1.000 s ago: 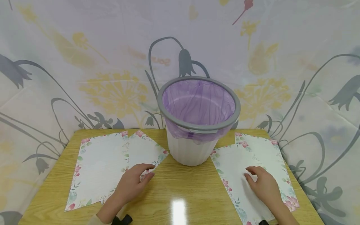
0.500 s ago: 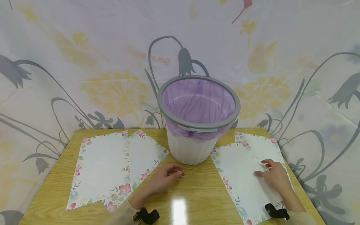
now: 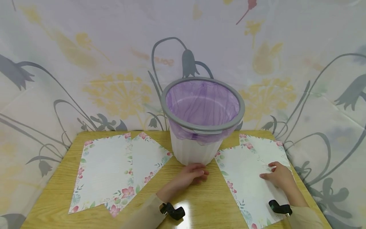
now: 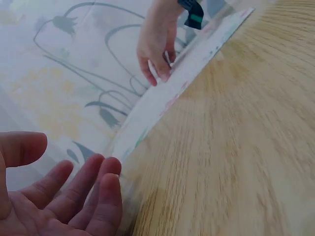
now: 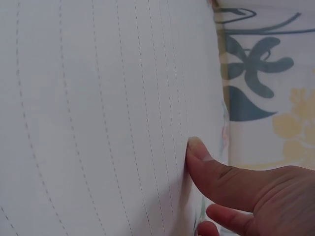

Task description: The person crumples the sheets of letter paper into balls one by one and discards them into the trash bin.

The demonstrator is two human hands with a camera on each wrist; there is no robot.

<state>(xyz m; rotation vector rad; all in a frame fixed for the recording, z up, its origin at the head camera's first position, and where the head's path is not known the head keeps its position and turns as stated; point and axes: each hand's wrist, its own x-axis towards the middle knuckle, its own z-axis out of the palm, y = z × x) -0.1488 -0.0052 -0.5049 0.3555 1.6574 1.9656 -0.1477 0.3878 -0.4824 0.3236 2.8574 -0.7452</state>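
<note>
My left hand (image 3: 187, 176) is held at the foot of a white bin (image 3: 191, 152), its fingers loosely bent with nothing in them. In the left wrist view that palm and its bent fingers (image 4: 78, 191) show over bare wood. My right hand (image 3: 281, 178) is over two overlapping floral-bordered sheets of paper (image 3: 243, 165) on the right, with thumb and fingers apart. In the right wrist view its thumb (image 5: 221, 182) is right at the face of a sheet with dashed lines (image 5: 108, 98). The bin has a grey rim (image 3: 213, 128) and a purple liner bag (image 3: 200, 105).
Two more overlapping floral-bordered sheets (image 3: 105, 171) lie on the left of the wooden table (image 3: 154, 210). A flower-patterned cloth (image 3: 114, 63) hangs behind the table and along its sides. A light glare shows on the wood near the front.
My left hand has moved right, from the left sheets to the bin's foot. My right hand has shifted slightly right over the right sheets. The bin and sheets have stayed in place.
</note>
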